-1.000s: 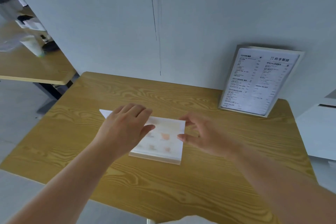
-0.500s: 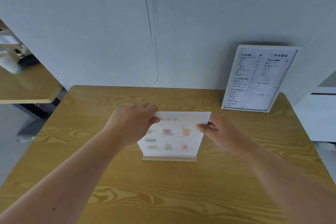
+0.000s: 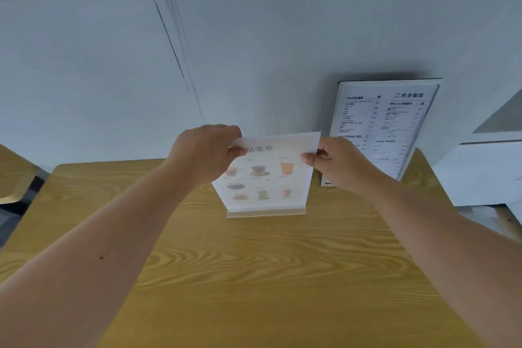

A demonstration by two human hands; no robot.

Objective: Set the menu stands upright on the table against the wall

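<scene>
A small picture menu stand (image 3: 268,181) with drink photos stands upright on its pale base in the middle of the wooden table (image 3: 254,277). My left hand (image 3: 209,152) pinches its top left corner and my right hand (image 3: 336,161) pinches its top right corner. A taller text menu stand (image 3: 387,121) leans upright against the grey wall (image 3: 254,65) at the back right; my right hand hides its lower left part.
A white cabinet (image 3: 485,167) sits beside the table on the right. Part of another wooden table (image 3: 14,175) shows at the far left. The table's front half is bare wood.
The picture menu lay flat under my hands; both hands raised it onto its base, and it has moved farther back toward the wall.
</scene>
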